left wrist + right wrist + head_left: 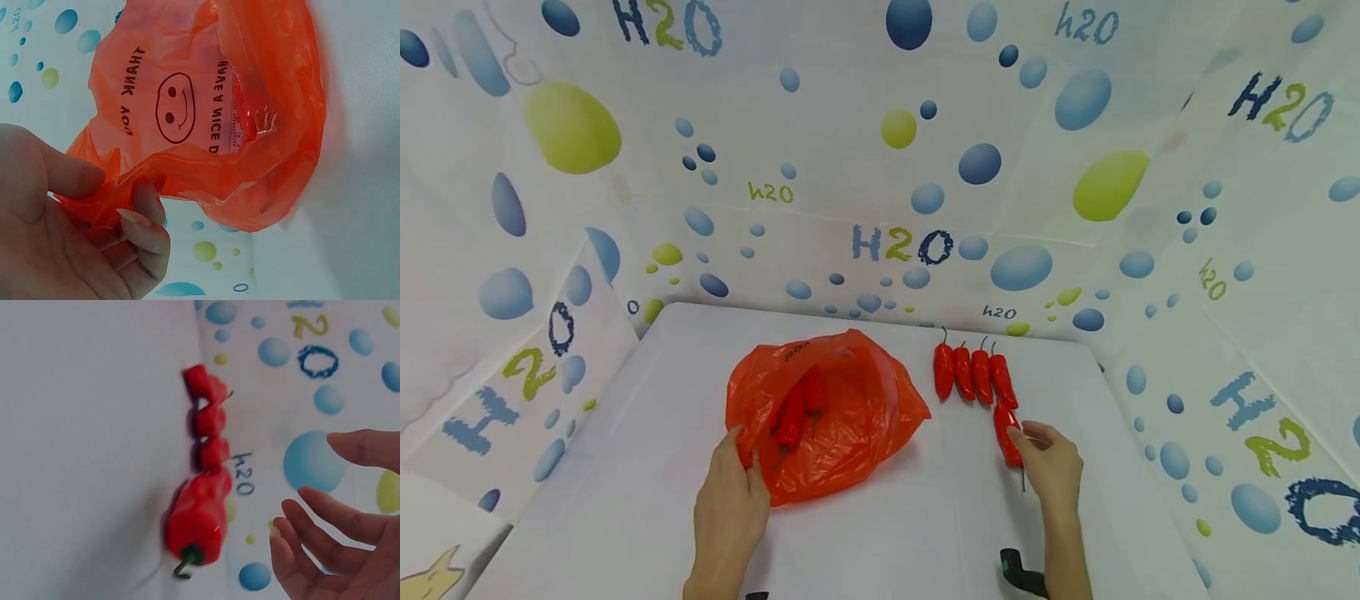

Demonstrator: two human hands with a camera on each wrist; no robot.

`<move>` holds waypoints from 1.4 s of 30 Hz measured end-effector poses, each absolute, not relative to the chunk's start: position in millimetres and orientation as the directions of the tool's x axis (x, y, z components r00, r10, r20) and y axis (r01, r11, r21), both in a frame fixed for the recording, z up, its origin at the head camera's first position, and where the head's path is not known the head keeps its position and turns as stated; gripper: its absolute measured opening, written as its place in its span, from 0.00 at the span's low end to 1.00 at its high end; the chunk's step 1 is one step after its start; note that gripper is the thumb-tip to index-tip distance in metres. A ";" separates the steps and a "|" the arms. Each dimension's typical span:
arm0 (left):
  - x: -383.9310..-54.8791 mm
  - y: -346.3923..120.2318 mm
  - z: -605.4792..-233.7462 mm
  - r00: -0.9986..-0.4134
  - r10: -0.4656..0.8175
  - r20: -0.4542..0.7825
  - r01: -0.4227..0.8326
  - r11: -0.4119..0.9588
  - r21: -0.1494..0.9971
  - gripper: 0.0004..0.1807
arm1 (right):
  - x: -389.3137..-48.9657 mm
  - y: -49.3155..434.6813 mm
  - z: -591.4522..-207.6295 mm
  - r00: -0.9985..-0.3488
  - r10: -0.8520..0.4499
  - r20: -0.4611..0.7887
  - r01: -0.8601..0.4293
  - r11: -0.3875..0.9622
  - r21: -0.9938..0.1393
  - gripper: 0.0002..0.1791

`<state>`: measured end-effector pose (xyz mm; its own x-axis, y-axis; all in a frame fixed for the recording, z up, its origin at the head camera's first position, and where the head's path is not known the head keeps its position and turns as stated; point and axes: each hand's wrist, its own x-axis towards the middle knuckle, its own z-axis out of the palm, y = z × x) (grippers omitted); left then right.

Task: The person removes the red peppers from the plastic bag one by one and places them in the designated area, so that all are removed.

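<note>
"What does the left grip (730, 504) have?"

"The rim of a red plastic bag (861, 437), pinched between thumb and fingers. The bag spreads ahead and to the right of that grip on the white bench (880, 550)."

"Anything inside?"

"From the head view, yes: at least two peppers (791, 421) show in its mouth, just right of the left grip's fingertips. The left wrist view gives what the head view hides, a printed smiling face (176, 107) with backward lettering beside it."

"And the right grip (1054, 467)?"

"Released, thumb well parted from the fingers. In the head view its thumb overlaps the nearest pepper (1004, 433), as if touching, but the right wrist view shows a gap between them."

"Where does that pepper lie?"

"Just left of the right grip, its green stem (190, 554) pointing back toward the person; the right wrist view shows that stem close up."

"The others?"

"Four peppers (981, 377) stand in a row beyond the right grip and slightly left, stems away from it."
</note>
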<state>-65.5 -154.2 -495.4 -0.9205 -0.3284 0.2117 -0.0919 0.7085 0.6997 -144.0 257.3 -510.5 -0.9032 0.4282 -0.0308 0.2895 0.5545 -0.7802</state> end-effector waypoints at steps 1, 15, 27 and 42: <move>-65.2 -154.2 -495.0 -0.921 -0.329 0.209 -0.094 0.708 0.700 0.26 | -144.5 253.9 -506.6 -0.909 0.416 -0.013 0.268 0.562 -0.782 0.28; -65.4 -155.4 -493.0 -0.927 -0.324 0.187 -0.107 0.707 0.699 0.27 | -150.1 194.1 -472.1 -0.921 0.256 0.292 -0.094 0.582 -0.807 0.16; -63.2 -156.1 -491.4 -0.926 -0.331 0.184 -0.110 0.700 0.705 0.28 | -147.6 143.5 -457.0 -0.935 0.144 0.324 -0.219 0.486 -0.846 0.16; -60.2 -157.7 -487.4 -0.932 -0.330 0.149 -0.134 0.697 0.705 0.28 | -154.1 101.6 -453.6 -0.923 -0.035 0.383 -0.361 0.420 -0.833 0.16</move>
<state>-60.2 -157.7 -487.4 -0.9320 -0.3302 0.1494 -0.1339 0.6967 0.7048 -154.1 101.6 -453.6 -0.9232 -0.0348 0.3828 -0.3611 0.4200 -0.8326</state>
